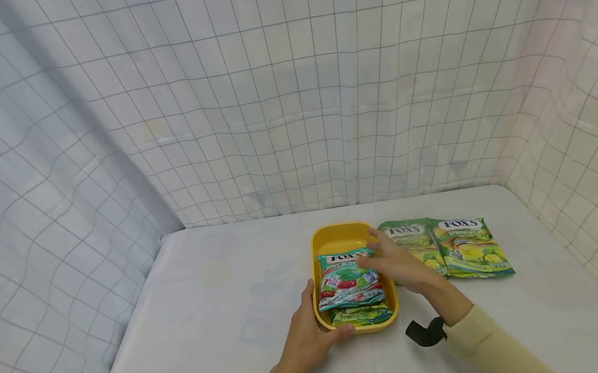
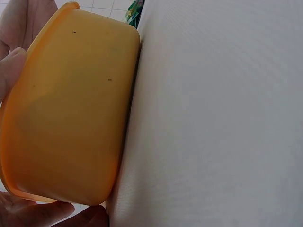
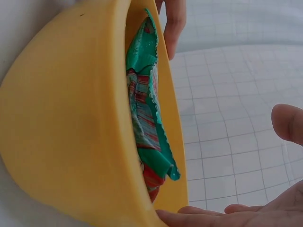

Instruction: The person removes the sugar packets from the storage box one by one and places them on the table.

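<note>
A yellow plastic container (image 1: 342, 245) stands on the white table. My left hand (image 1: 307, 339) holds its near left corner, the thumb at the near rim and the fingers along the left wall. Inside lies a teal and red Fox's mint candy bag (image 1: 345, 288), over a green and yellow candy bag (image 1: 362, 316) that shows only partly. Above the container's right rim is my right hand (image 1: 397, 263), fingers spread and nothing held. In the right wrist view, the mint bag (image 3: 144, 109) sits within the container's walls, and the right thumb stands well apart from the fingers.
To the right of the container, two green and yellow Fox's bags lie side by side on the white tabletop (image 1: 207, 293): one (image 1: 405, 234) partly behind my right hand, another (image 1: 472, 249) farther right. White gridded curtains (image 1: 281, 94) hang around the table's back and sides.
</note>
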Motion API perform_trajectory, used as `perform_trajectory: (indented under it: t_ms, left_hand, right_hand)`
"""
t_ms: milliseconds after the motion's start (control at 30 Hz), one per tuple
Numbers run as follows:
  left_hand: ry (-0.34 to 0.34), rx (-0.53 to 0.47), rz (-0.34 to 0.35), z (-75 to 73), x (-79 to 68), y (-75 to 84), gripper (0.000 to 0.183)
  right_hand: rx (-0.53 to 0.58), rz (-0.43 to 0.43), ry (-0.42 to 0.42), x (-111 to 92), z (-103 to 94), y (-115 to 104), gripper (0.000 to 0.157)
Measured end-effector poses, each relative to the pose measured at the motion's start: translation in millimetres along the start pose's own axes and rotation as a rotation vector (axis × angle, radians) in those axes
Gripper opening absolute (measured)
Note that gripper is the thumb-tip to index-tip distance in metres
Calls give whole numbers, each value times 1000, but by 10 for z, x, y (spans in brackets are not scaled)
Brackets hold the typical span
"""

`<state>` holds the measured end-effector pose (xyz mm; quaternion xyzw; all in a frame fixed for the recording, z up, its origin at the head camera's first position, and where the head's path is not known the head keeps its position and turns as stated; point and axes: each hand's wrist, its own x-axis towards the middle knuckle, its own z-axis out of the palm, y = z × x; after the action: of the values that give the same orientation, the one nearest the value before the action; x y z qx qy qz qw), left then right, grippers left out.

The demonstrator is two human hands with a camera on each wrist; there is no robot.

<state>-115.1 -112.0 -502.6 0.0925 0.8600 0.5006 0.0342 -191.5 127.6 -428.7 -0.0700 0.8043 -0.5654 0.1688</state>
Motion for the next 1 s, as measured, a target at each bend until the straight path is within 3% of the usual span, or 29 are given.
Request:
perform_trajectory:
  t_ms: [233,467,1000]
  left_hand:
    - [7,22,16,2,-5,-19,120]
    - [6,33,13,8,-4,-28,121]
    - [10,38,7,14,-10,-17,120]
  right_hand:
    - [16,6,-15,16,58,20,94]
    - [-50,68,-64,23,146,19,96]
    - [-113,113,-10,43,229,36,97]
